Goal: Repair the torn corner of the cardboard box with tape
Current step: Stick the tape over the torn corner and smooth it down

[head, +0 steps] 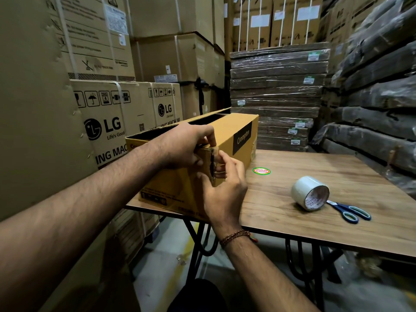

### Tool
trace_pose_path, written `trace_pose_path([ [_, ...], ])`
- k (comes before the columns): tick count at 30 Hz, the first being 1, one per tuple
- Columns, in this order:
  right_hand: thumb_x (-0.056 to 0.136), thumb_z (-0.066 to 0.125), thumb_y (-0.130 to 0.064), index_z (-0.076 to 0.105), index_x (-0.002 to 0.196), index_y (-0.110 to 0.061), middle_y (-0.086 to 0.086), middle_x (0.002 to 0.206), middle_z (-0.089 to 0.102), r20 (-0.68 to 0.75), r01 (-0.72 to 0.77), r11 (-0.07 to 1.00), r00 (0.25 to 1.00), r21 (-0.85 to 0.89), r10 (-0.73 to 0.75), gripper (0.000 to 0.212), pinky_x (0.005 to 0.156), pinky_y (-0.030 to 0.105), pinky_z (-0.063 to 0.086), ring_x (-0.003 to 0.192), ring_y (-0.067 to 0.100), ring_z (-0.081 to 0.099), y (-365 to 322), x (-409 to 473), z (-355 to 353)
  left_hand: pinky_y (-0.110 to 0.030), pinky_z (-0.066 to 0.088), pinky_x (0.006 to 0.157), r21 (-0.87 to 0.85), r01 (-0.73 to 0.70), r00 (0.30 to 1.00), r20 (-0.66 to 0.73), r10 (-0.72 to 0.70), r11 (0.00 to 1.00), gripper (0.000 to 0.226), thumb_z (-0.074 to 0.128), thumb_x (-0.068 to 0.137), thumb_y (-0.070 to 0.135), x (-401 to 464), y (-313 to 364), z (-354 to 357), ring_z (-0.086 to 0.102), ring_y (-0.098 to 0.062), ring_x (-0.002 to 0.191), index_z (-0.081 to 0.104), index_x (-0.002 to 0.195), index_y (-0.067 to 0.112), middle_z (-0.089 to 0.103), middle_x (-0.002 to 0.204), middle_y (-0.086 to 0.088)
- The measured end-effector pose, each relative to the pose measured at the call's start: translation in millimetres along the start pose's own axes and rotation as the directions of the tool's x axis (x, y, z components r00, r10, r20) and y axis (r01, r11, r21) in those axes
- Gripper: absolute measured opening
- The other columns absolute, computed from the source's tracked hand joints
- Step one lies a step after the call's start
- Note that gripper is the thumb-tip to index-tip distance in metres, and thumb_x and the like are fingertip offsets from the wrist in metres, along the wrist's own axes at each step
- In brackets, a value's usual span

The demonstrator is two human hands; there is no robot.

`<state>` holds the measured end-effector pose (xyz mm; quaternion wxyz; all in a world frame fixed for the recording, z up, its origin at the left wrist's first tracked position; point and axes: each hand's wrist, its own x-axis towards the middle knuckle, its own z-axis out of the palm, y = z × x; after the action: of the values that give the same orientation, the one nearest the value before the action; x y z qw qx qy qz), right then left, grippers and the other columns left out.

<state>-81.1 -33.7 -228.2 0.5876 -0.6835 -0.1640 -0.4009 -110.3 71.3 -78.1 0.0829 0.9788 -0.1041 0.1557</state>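
Cardboard box: brown, long and open at the top, it lies on the left part of the wooden table; its near end reaches the table's front edge, and a black label with the word "Crompton" is on its right side.
Torn corner: the upper near corner of the box, where the end face meets the right side; the edge there is ragged and dark, with a glossy strip over it that looks like tape, but I cannot tell this for sure.
Left hand: it comes from the left and lies over the top near edge of the box; thumb and forefinger are closed together in a pinch just above the tear, the other fingers press on the end face.
Right hand: it comes from below, the palm against the corner edge; the fingers are bent around the tear from the right side and the thumb presses from the end face, so the tear sits between the two hands.
Bracelet: brown beads on the right wrist.
Roll of tape: whitish, on its side on the table, well apart from the box, to the right.
Scissors: blue handles, just beside the roll, touching or almost touching it.
Sticker: round, green and red, on the table near the box.
Background: stacked cartons behind and to the left.
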Motion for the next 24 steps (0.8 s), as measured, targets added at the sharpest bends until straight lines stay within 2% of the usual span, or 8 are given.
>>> trace_pose_path([
  [2,0.079,0.092,-0.014,0.065,0.141,-0.009,0.001,0.124,0.061,-0.038,-0.009,0.999,0.999,0.042,0.011,0.068,0.089,0.008,0.052,0.102,0.008,0.063,-2,-3,0,-0.015,0.053,0.072,-0.009,-0.004,1.000,0.010,0.004,1.000,0.056,0.084,0.082,0.013,-1,1,0,0.066,-0.014,0.118,0.059,0.129,0.029,0.068,0.126,0.004],
  [4,0.086,0.086,-0.015,0.068,0.138,-0.006,0.003,0.122,0.064,-0.073,0.017,0.999,0.997,0.032,-0.015,0.056,0.092,0.009,0.050,0.105,0.011,0.064,-3,-8,1,-0.015,0.052,0.072,-0.011,-0.008,1.000,0.010,0.008,1.000,0.054,0.086,0.081,0.020,-1,1,0,0.066,-0.013,0.117,0.059,0.127,0.030,0.068,0.125,0.005],
  [6,0.092,0.080,-0.015,0.072,0.136,-0.005,0.006,0.119,0.066,-0.083,0.038,0.999,0.996,-0.011,-0.039,0.046,0.096,0.006,0.045,0.110,0.014,0.064,-3,-11,3,-0.022,0.055,0.079,-0.008,-0.004,1.000,-0.002,0.004,1.000,0.049,0.084,0.083,0.025,-1,1,1,0.066,-0.015,0.118,0.059,0.125,0.029,0.069,0.124,0.003],
  [10,0.097,0.072,-0.017,0.073,0.137,-0.006,0.006,0.124,0.062,-0.053,0.020,0.999,0.998,-0.039,-0.022,0.041,0.099,0.008,0.045,0.115,0.017,0.061,-5,-11,4,-0.033,0.059,0.089,-0.004,-0.007,1.000,-0.028,0.007,1.000,0.039,0.079,0.088,0.033,-1,1,3,0.065,-0.019,0.120,0.061,0.122,0.029,0.070,0.125,0.000],
  [13,0.099,0.066,-0.022,0.069,0.142,-0.009,0.004,0.124,0.058,-0.017,0.025,0.995,1.000,-0.097,-0.027,0.045,0.100,0.019,0.048,0.117,0.017,0.055,-8,-13,5,-0.036,0.060,0.091,-0.006,-0.003,0.999,-0.032,0.002,1.000,0.035,0.077,0.089,0.032,-2,1,4,0.065,-0.019,0.121,0.061,0.121,0.029,0.070,0.126,0.000],
  [18,0.100,0.066,-0.020,0.054,0.156,-0.007,0.002,0.125,0.060,-0.016,-0.016,0.999,1.000,-0.036,0.015,0.058,0.095,0.010,0.047,0.113,0.011,0.059,-11,-17,3,-0.034,0.059,0.091,0.008,0.003,1.000,-0.025,-0.003,1.000,0.038,0.078,0.089,0.029,-2,2,3,0.064,-0.019,0.123,0.061,0.123,0.028,0.070,0.127,0.000],
  [20,0.099,0.067,-0.018,0.057,0.152,-0.006,0.003,0.124,0.064,-0.048,-0.037,0.999,0.998,-0.003,0.037,0.055,0.095,0.007,0.048,0.111,0.012,0.064,-12,-16,2,-0.030,0.056,0.089,0.005,0.001,1.000,-0.018,-0.001,1.000,0.040,0.078,0.089,0.026,-1,3,3,0.063,-0.019,0.125,0.061,0.126,0.025,0.069,0.129,0.000],
  [24,0.096,0.069,-0.023,0.074,0.135,-0.010,0.001,0.117,0.066,-0.058,-0.020,0.996,0.998,-0.084,0.015,0.041,0.091,0.031,0.059,0.109,0.018,0.066,-10,-15,3,-0.029,0.054,0.089,0.008,0.009,1.000,-0.008,-0.009,1.000,0.044,0.079,0.087,0.021,0,6,3,0.062,-0.019,0.127,0.061,0.127,0.025,0.067,0.131,0.000],
])
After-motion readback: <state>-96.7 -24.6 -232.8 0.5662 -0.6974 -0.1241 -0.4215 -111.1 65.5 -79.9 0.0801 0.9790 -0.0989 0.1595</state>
